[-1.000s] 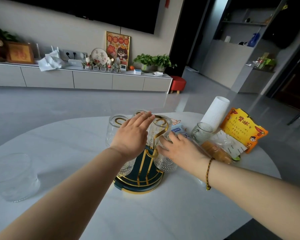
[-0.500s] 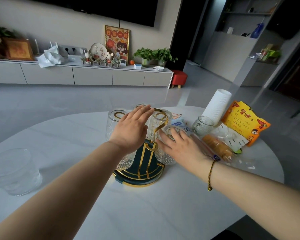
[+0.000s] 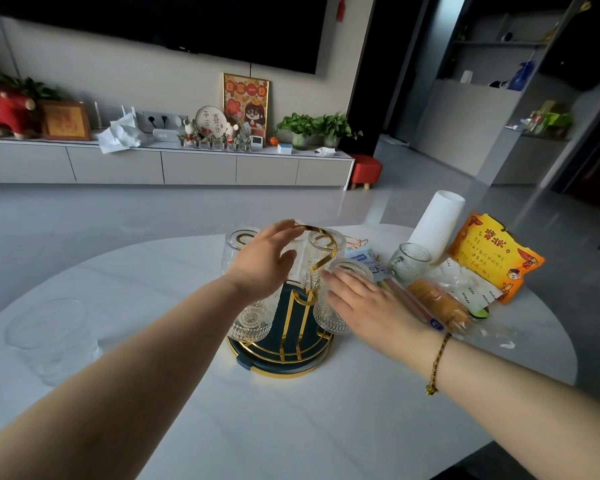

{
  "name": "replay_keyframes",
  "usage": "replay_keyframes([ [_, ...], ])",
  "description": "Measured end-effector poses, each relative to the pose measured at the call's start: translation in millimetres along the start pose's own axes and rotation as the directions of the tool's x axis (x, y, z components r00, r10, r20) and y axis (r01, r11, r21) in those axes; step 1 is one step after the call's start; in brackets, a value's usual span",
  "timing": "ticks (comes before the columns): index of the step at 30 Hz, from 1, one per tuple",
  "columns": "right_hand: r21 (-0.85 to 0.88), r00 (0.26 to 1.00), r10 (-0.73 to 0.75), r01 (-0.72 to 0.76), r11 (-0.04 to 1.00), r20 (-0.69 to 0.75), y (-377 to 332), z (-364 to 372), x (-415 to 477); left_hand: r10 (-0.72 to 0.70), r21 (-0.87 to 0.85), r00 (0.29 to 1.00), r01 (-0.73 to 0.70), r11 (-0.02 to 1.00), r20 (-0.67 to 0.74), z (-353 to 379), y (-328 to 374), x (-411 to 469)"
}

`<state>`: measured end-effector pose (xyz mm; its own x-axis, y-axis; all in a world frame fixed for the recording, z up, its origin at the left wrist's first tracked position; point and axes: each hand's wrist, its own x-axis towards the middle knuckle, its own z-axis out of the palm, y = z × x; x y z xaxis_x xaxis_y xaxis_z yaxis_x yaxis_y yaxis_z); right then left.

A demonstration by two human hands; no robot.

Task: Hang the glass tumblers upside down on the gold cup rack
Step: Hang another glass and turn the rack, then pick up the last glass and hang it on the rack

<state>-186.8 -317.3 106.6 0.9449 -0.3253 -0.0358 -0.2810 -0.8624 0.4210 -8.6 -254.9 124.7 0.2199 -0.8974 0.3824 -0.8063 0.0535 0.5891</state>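
Note:
The gold cup rack [image 3: 321,239] with a dark green round base [image 3: 257,356] stands mid-table. Several ribbed glass tumblers hang upside down on it: one at the back left [image 3: 234,249], one at the front left [image 3: 252,322], one at the front right [image 3: 328,322]. My left hand [image 3: 262,263] hovers over the left side with fingers spread, the fingertips at the gold loop. My right hand [image 3: 364,303] lies flat against the front right tumbler, fingers straight. A glass mug [image 3: 409,265] stands upright to the right of the rack.
A wide clear glass vessel [image 3: 49,336] sits near the table's left edge. Right of the rack lie a white ribbed cylinder [image 3: 435,223], an orange snack bag [image 3: 492,252] and wrapped bread [image 3: 437,303]. The table's round edge [image 3: 565,362] curves close on the right.
Both hands stay at the rack in almost the same pose. Only the view has shifted a little.

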Motion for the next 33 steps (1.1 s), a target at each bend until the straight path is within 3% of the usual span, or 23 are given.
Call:
replay_keyframes([
  [3,0.133,0.991,0.024,-0.006,0.991,-0.134,-5.5,-9.6,-9.3,-0.013,-0.041,0.992,0.008,0.999,-0.124,-7.2,0.5,-22.5],
  [5,0.119,0.960,0.008,0.027,0.993,-0.281,-13.9,-17.7,-12.1,-0.018,-0.062,0.980,0.006,0.998,-0.197,-14.9,-4.5,-48.8],
  [7,0.219,0.924,-0.005,0.096,0.971,-0.382,-23.7,-21.6,-11.3,-0.054,-0.067,0.967,0.038,0.997,-0.247,-22.5,-14.9,-82.1],
  [13,0.466,0.858,0.030,0.248,0.849,-0.513,-89.1,-36.4,23.4,-0.364,-0.113,0.865,0.346,0.931,-0.347,-37.4,-71.4,-193.9],
  [17,0.721,0.889,0.126,0.266,0.640,-0.440,-154.6,-37.0,71.7,-0.537,-0.099,0.760,0.542,0.835,-0.367,-47.3,-113.8,-250.1],
  [21,0.933,0.971,0.202,0.051,0.357,-0.131,-205.9,-32.4,126.0,-0.683,0.062,0.662,0.730,0.681,-0.309,-53.2,-143.3,-271.9],
  [25,0.972,0.974,0.196,-0.146,0.185,0.109,-234.2,-16.1,167.1,-0.655,0.235,0.705,0.709,0.665,-0.271,-48.0,-154.2,-278.3],
  [28,0.963,0.968,0.168,-0.216,0.162,0.189,-251.2,-1.4,185.9,-0.641,0.265,0.718,0.696,0.668,-0.270,-46.3,-156.5,-278.5],
  [33,0.969,0.948,0.304,-0.154,0.195,0.090,-280.3,9.2,209.8,-0.646,0.362,0.724,0.685,0.633,-0.241,-46.9,-156.7,-275.0],
])
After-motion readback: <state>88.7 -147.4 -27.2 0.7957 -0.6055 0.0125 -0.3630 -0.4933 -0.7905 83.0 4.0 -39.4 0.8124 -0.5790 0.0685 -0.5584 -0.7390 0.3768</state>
